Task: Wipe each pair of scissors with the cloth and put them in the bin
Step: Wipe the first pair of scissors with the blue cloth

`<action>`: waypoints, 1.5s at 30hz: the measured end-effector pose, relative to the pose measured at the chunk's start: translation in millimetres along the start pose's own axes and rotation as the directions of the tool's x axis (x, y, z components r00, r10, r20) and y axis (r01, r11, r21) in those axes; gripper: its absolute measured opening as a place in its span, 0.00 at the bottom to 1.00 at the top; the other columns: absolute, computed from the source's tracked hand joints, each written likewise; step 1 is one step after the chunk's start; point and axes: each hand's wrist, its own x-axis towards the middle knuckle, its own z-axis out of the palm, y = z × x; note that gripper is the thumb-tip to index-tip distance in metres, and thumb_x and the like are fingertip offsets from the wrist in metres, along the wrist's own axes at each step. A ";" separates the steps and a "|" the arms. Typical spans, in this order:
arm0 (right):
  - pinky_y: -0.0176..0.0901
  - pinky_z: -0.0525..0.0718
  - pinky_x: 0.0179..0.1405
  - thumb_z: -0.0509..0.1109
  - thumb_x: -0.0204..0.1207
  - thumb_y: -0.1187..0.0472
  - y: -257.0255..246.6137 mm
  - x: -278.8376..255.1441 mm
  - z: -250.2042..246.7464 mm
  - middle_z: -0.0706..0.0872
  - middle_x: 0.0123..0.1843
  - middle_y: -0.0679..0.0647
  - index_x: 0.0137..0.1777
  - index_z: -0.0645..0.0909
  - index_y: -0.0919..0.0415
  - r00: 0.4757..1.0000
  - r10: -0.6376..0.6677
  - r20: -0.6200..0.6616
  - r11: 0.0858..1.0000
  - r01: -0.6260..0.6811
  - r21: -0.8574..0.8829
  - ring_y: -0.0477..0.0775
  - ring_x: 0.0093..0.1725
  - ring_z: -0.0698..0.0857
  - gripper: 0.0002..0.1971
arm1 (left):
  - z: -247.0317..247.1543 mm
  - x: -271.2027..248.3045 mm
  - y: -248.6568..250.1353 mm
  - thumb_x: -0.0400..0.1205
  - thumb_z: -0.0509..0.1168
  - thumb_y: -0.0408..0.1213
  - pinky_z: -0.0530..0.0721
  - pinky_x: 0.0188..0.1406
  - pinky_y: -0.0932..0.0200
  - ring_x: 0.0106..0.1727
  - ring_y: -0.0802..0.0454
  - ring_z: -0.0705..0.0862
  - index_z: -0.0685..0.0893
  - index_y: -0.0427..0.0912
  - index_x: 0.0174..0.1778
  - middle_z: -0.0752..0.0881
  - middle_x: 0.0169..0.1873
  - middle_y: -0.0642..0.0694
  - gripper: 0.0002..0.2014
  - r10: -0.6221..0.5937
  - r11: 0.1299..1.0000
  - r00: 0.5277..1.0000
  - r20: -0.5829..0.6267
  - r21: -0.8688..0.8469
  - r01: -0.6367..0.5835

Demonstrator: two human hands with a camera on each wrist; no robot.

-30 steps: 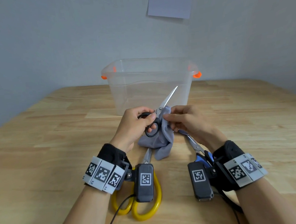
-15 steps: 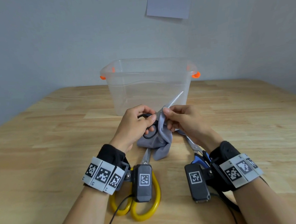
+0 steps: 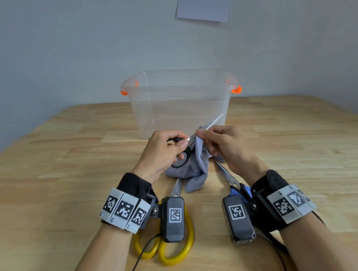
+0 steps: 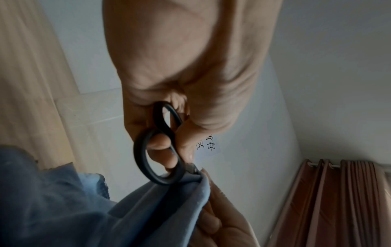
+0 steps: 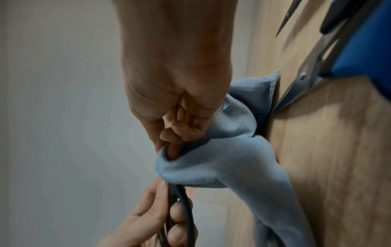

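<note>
The cloth [image 3: 195, 162] has slid up the blades since a second ago, pinched round them by the right hand [image 3: 225, 146]. The black scissors [image 3: 182, 154] are held above the table [image 3: 47, 180] before the bin [image 3: 179, 104], the left hand [image 3: 164, 152] gripping the ringed handles, the steel tip jutting past the cloth. Three pairs show: the black one in hand, yellow scissors [image 3: 175, 245] and blue scissors [image 3: 232, 180] flat on the table under the wrists. One grey-blue cloth, one clear bin with orange clips.
</note>
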 end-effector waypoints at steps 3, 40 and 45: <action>0.33 0.71 0.20 0.74 0.79 0.64 1.6 1.1 -1.9 0.76 0.20 0.54 0.30 0.80 0.67 1.000 -0.014 -0.008 1.000 0.014 0.013 0.47 0.19 0.72 0.15 | -0.2 -0.5 0.4 0.84 0.68 0.28 0.77 0.28 0.62 0.28 0.57 0.82 0.89 0.40 0.51 0.83 0.33 0.50 0.05 -0.002 1.000 1.000 -0.002 -0.007 0.002; 0.35 0.73 0.26 0.71 0.81 0.68 5.1 15.7 -23.0 0.76 0.24 0.53 0.35 0.82 0.68 0.992 0.026 -0.120 0.999 -0.021 0.047 0.47 0.24 0.73 0.12 | -4.5 -1.8 2.7 0.85 0.67 0.26 0.78 0.25 0.63 0.25 0.55 0.80 0.87 0.36 0.48 0.81 0.29 0.42 0.04 -0.028 0.979 0.999 -0.028 -0.201 0.022; 0.36 0.71 0.28 0.69 0.81 0.68 -0.9 14.3 -24.4 0.74 0.24 0.52 0.37 0.81 0.68 0.997 0.060 -0.049 0.998 -0.061 -0.018 0.47 0.25 0.71 0.10 | -1.2 -1.0 3.7 0.85 0.67 0.28 0.80 0.27 0.62 0.27 0.53 0.81 0.86 0.37 0.48 0.81 0.33 0.44 0.04 0.033 0.975 0.999 0.011 -0.219 -0.030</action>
